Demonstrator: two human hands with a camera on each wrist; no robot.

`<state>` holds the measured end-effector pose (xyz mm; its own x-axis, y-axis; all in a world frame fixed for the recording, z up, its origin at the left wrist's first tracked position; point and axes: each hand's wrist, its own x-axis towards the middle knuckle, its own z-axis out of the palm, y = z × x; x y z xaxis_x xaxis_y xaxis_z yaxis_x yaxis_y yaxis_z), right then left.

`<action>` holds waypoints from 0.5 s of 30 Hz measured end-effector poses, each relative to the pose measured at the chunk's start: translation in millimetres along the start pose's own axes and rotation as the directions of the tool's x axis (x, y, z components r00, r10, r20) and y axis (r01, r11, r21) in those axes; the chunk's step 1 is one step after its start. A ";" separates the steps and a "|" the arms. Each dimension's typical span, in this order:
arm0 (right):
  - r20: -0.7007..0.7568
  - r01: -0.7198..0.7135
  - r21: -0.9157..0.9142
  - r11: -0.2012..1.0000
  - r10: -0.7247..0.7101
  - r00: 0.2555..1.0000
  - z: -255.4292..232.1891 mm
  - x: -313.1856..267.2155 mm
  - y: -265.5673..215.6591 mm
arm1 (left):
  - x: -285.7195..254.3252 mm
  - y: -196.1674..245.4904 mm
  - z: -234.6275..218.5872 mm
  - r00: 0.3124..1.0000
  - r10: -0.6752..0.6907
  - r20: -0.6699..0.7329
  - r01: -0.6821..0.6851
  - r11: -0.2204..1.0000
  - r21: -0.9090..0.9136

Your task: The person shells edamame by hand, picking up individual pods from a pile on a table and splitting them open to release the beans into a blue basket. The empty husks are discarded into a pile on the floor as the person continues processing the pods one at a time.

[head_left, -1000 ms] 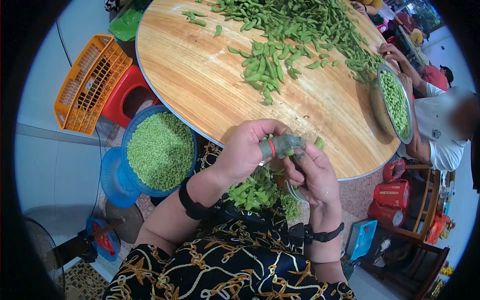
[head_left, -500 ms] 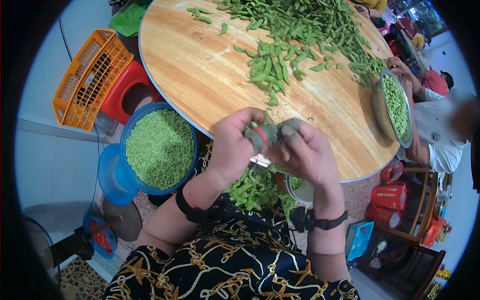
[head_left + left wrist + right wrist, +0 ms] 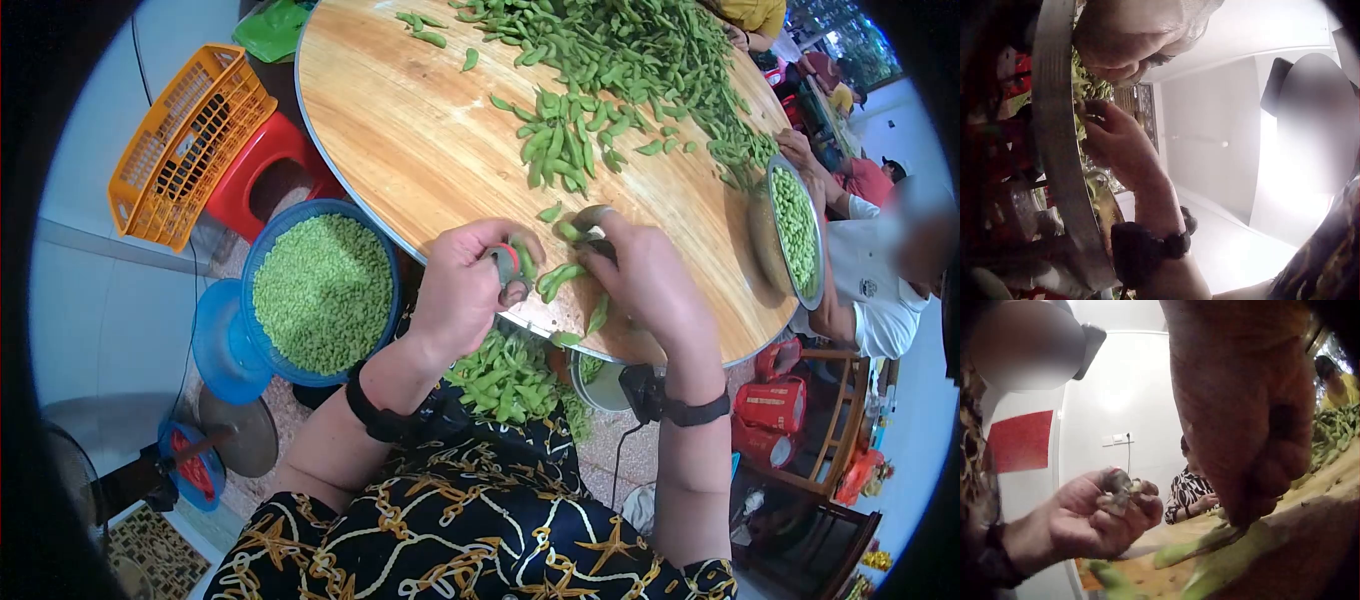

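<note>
Curled fingers of my left hand (image 3: 455, 290) hold a green pod (image 3: 522, 258); a grey wrap with a red band (image 3: 507, 264) covers one digit. In the right wrist view, something pale shows between the fingers of that hand (image 3: 1107, 519). My right hand (image 3: 655, 285) is over the table's near edge, its thumb and a finger around a pod (image 3: 570, 231). Loose pods (image 3: 558, 281) lie between the hands, with another (image 3: 598, 314) beneath the right one. In the left wrist view the left hand (image 3: 1141, 37) looms large, the right hand (image 3: 1124, 140) beyond it.
A pod heap (image 3: 640, 50) covers the far side of the round table (image 3: 400, 130). Left stands a blue basket of shelled beans (image 3: 322, 290); right, a metal bowl of beans (image 3: 795, 225) beside another person (image 3: 870, 270). More pods (image 3: 505, 378) are below the table edge.
My hands have parted: the right one has moved away from the left, onto pods at the table's near edge. The head view has shifted slightly.
</note>
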<state>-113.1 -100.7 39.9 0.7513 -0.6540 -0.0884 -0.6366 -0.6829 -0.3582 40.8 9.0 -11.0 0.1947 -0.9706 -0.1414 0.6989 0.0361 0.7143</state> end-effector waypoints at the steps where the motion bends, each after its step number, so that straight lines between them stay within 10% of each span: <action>1: -0.045 -0.046 0.009 0.999 0.047 0.998 4.4 -2.5 4.4 | -0.9 -2.1 0.0 0.999 -0.007 0.045 0.004 0.997 0.071; 5: -0.198 -0.109 0.037 0.993 0.114 0.974 16.2 -11.6 16.4 | -4.5 -5.5 11.3 0.969 -0.192 0.157 0.129 0.929 0.346; 9: -0.361 0.061 0.378 0.924 0.086 0.928 23.4 -23.9 27.0 | -7.4 -7.4 24.9 0.993 -0.071 0.091 0.031 0.921 0.388; 11: 0.136 -0.206 0.953 0.223 0.293 0.946 5.8 -38.0 16.0 | -4.8 -9.9 25.6 0.990 -0.041 0.139 -0.002 0.957 0.292; 12: 0.135 -0.204 0.954 0.220 0.293 0.947 7.7 -43.8 16.6 | -3.7 -10.2 26.6 0.983 -0.005 0.182 -0.030 0.982 0.189; 14: 0.276 -0.296 0.906 -0.301 -0.108 0.955 12.3 -53.6 18.5 | -2.6 -9.0 33.7 0.971 -0.069 0.228 0.041 0.991 0.128; 15: 0.284 -0.299 0.929 -0.217 -0.100 0.954 12.5 -54.3 9.4 | -2.0 -8.8 36.3 0.952 -0.131 0.277 0.117 0.991 0.067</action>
<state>-157.6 -67.5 29.7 0.8293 -0.4634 -0.3122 0.0753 0.6464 -0.7593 9.2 2.1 7.9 -0.0967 -0.9946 -0.0382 0.6690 -0.0934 0.7374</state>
